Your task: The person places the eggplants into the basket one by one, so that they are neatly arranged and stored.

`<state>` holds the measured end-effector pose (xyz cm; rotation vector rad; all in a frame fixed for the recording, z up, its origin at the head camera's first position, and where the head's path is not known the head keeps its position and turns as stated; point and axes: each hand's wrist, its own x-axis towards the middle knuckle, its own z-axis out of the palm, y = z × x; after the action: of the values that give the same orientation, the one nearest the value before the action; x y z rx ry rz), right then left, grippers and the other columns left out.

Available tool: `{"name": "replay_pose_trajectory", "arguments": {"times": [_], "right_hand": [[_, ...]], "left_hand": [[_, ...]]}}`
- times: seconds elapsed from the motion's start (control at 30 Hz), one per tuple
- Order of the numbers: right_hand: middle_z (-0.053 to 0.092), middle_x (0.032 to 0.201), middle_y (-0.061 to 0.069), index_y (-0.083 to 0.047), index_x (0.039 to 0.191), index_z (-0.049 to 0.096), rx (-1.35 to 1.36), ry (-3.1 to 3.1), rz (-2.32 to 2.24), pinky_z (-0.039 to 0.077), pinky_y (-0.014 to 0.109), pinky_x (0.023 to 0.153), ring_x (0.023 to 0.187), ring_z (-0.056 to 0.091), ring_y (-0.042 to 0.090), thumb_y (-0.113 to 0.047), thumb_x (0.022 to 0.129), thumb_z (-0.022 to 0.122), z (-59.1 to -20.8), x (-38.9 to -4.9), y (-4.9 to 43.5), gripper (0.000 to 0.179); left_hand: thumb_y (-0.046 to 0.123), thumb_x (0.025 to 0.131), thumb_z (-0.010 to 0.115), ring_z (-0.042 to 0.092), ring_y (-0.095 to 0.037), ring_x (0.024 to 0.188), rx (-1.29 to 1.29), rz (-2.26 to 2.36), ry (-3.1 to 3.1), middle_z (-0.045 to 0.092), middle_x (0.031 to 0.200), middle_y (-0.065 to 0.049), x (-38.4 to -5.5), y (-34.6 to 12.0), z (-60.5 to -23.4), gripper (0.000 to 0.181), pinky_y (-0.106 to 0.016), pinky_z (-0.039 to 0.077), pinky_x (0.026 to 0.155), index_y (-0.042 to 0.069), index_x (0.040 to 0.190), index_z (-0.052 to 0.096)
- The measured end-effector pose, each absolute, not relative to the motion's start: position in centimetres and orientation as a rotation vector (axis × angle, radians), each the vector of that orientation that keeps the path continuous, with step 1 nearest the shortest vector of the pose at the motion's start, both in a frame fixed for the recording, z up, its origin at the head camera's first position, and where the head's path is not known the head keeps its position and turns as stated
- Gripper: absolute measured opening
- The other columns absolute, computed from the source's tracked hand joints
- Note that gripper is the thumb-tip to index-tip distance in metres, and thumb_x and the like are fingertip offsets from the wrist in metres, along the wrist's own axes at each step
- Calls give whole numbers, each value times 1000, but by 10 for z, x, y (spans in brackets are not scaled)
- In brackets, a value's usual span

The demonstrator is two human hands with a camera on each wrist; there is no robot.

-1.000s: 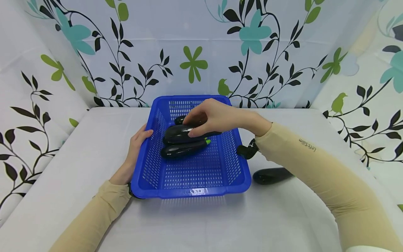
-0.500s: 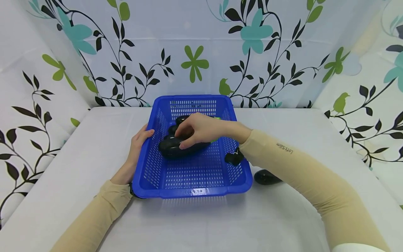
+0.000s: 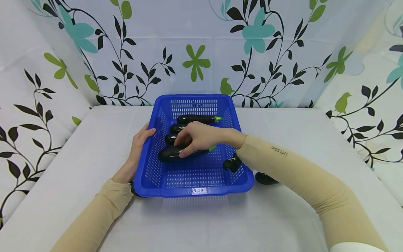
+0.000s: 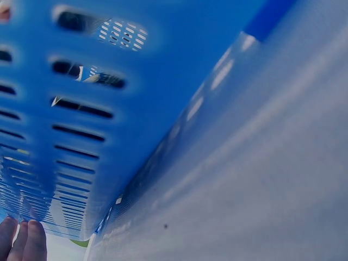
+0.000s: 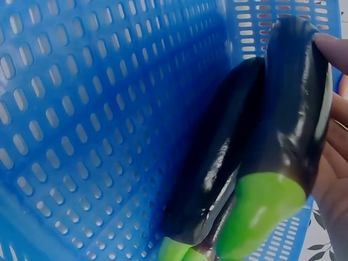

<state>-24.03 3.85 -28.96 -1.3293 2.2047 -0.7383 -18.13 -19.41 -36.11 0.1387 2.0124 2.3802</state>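
A blue plastic basket [image 3: 193,191] with slotted walls stands on the table. My left hand [image 3: 138,148] holds its left rim, the thumb over the edge; in the left wrist view its fingertips [image 4: 33,239] lie along the outer wall. Inside the basket, my right hand [image 3: 201,137] grips a glossy dark eggplant [image 3: 170,154] with a green stem end. The right wrist view shows the thumb on this eggplant [image 5: 285,103], and another eggplant [image 5: 217,163] close beside it. Behind the hand lie a back eggplant [image 3: 196,119] and two more, partly covered by the fingers.
One more eggplant [image 3: 265,178] lies on the white tablecloth [image 3: 201,227] right of the basket, partly hidden by the right forearm. A patterned curtain [image 3: 195,35] hangs behind and at both sides. A black device [image 3: 232,163] is at the right wrist.
My right hand has moved toward the basket's front and slightly left with the eggplant. The back eggplant has come into fuller view. My left hand stays on the rim.
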Motion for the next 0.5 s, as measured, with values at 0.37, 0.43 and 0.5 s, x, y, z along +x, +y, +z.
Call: {"name": "replay_pose_trajectory", "arguments": {"times": [0.37, 0.43, 0.5], "right_hand": [[74, 110, 1, -8, 121, 71, -1252, 2147, -785, 53, 23, 92, 97, 70, 7, -24, 88, 78, -298, -238, 37, 37], [74, 111, 2, -8, 121, 71, -1226, 2143, -796, 53, 23, 92, 97, 70, 7, -24, 88, 78, -300, -238, 38, 38], [74, 111, 2, -7, 121, 70, -1202, 2130, -806, 54, 23, 91, 98, 70, 8, -23, 87, 78, -302, -238, 38, 38]], "left_hand": [[28, 102, 40, 53, -25, 123, 141, 2378, 2005, 43, 146, -18, -181, -194, -358, 54, -26, 53, 94, 21, 156, 34], [26, 103, 40, 55, -23, 120, 147, 2383, 2005, 45, 144, -18, -180, -194, -358, 54, -27, 53, 93, 20, 156, 35], [25, 102, 40, 56, -22, 118, 147, 2385, 2009, 47, 142, -17, -180, -193, -357, 54, -26, 54, 92, 19, 156, 35]]}}
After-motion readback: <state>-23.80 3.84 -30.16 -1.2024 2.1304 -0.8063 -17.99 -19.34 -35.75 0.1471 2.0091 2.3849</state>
